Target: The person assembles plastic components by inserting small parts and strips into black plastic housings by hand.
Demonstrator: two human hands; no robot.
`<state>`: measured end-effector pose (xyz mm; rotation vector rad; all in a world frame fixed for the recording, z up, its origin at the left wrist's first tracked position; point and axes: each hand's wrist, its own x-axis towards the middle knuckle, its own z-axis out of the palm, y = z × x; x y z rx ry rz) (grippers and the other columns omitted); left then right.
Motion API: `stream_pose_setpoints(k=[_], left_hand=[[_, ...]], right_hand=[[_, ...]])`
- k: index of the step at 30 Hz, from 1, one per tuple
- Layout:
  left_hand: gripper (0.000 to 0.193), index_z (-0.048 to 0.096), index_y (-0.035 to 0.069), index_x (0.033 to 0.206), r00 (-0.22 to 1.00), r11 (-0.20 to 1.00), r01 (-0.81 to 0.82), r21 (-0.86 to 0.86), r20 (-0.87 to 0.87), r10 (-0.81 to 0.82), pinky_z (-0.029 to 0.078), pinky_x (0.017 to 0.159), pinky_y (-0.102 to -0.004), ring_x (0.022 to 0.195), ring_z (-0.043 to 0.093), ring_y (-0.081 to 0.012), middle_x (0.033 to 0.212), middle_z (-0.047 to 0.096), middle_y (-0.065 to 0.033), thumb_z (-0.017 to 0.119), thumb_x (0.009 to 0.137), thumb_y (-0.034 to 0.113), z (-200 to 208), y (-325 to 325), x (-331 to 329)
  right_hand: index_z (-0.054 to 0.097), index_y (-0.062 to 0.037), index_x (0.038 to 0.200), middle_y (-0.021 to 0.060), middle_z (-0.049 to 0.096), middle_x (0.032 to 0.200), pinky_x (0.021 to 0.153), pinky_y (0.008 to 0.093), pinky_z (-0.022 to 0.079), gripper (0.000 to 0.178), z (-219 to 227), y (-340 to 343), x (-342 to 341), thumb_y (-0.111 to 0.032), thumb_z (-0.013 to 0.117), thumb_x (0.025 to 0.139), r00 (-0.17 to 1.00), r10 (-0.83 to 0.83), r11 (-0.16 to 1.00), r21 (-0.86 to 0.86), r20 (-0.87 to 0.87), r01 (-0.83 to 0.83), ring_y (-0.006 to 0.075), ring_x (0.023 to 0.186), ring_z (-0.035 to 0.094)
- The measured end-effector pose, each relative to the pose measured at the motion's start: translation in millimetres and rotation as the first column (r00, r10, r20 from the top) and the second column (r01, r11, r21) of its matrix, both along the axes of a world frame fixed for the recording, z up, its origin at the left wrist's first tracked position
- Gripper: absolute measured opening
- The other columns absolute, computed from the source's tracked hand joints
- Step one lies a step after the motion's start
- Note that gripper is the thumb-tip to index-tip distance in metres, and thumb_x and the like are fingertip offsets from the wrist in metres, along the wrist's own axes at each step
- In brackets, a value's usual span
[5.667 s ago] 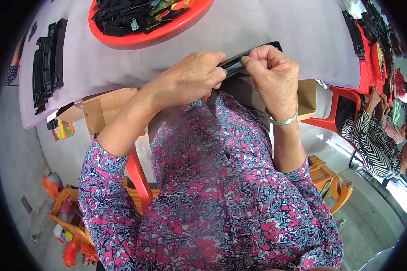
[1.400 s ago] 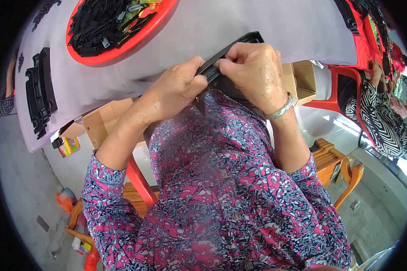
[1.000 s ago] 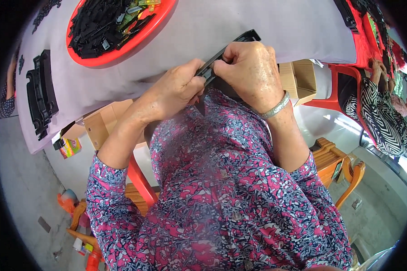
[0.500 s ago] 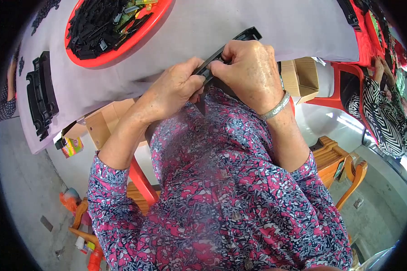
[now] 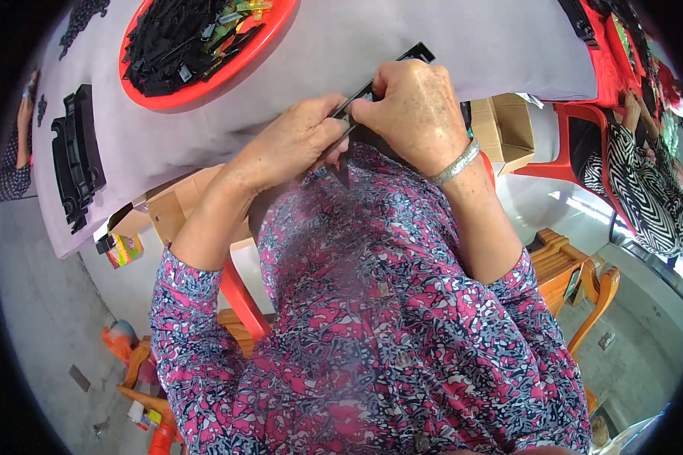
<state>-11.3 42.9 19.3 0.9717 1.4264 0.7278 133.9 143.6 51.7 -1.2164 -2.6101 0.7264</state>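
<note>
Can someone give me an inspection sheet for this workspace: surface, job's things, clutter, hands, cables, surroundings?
Surface: table under a pale cloth.
Job's things: long black plastic part held at the table edge; most of it is hidden by the hands.
Clutter: red tray heaped with black pieces; black frame lying to the left.
Hands: left hand and right hand both grip the part.
Cables: nothing seen.
Surroundings: cardboard boxes under the table, red chair, another person's striped sleeve at right.

A tray (image 5: 277,39) of parts lies on the table (image 5: 448,45), a stacked part (image 5: 76,155) to its left.
</note>
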Motion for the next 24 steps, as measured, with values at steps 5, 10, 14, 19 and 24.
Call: stream_pose_setpoints(k=[5, 10, 14, 19, 24], left_hand=[[0.022, 0.052, 0.001, 0.104, 0.997, 0.998, 0.063, 0.020, -0.034, -0.063, 0.044, 0.059, -0.0230, 0.069, 0.050, -0.0060, 0.081, 0.053, 0.0003, 0.040, 0.097, 0.019, -0.8, 2.1, 0.8], [0.023, 0.051, 0.000, 0.104, 0.996, 0.989, 0.062, 0.134, -0.068, -0.053, 0.045, 0.058, -0.0255, 0.066, 0.051, -0.0088, 0.078, 0.055, -0.0021, 0.039, 0.097, 0.018, -13.2, -1.0, 3.6], [0.024, 0.052, -0.001, 0.103, 0.997, 0.984, 0.040, 0.173, -0.068, -0.029, 0.045, 0.058, -0.0264, 0.064, 0.051, -0.0095, 0.076, 0.056, -0.0026, 0.039, 0.096, 0.018, -15.9, -3.4, 4.0], [0.026, 0.054, -0.002, 0.106, 0.996, 0.986, 0.045, 0.162, -0.082, -0.033, 0.044, 0.056, -0.0265, 0.063, 0.051, -0.0097, 0.074, 0.056, -0.0026, 0.039, 0.095, 0.017, -8.1, -2.7, 1.9], [0.029, 0.055, -0.003, 0.110, 0.995, 0.983, 0.031, 0.183, -0.098, -0.013, 0.044, 0.056, -0.0256, 0.063, 0.050, -0.0089, 0.074, 0.056, -0.0017, 0.040, 0.094, 0.016, -10.0, -1.7, 2.7]], right_hand=[[0.070, 0.0052, 0.072, 0.0266, 0.065, 0.073, 0.069, 0.0456, 0.057, 0.024, -0.7, 1.5, -0.7, -0.018, 0.073, 0.065, 1.000, -0.027, 1.000, -0.011, 0.002, 0.027, 0.0422, 0.074, 0.068], [0.070, 0.0056, 0.072, 0.0268, 0.065, 0.073, 0.070, 0.0458, 0.057, 0.026, -2.9, 1.8, -2.3, -0.019, 0.072, 0.064, 0.999, -0.030, 1.000, -0.006, 0.024, 0.030, 0.0422, 0.075, 0.068], [0.070, 0.0056, 0.072, 0.0268, 0.065, 0.073, 0.070, 0.0463, 0.057, 0.026, -3.3, 0.6, -3.6, -0.020, 0.072, 0.065, 0.999, -0.025, 1.000, 0.009, 0.035, 0.025, 0.0422, 0.074, 0.068], [0.070, 0.0055, 0.073, 0.0268, 0.065, 0.073, 0.069, 0.0462, 0.056, 0.026, -2.0, 0.8, -2.1, -0.020, 0.071, 0.066, 1.000, -0.010, 1.000, 0.006, 0.015, 0.010, 0.0420, 0.073, 0.067], [0.070, 0.0057, 0.072, 0.0266, 0.065, 0.073, 0.069, 0.0460, 0.056, 0.026, -2.9, 0.1, -1.2, -0.020, 0.071, 0.066, 0.999, -0.033, 0.999, -0.013, -0.005, 0.033, 0.0417, 0.073, 0.067]])
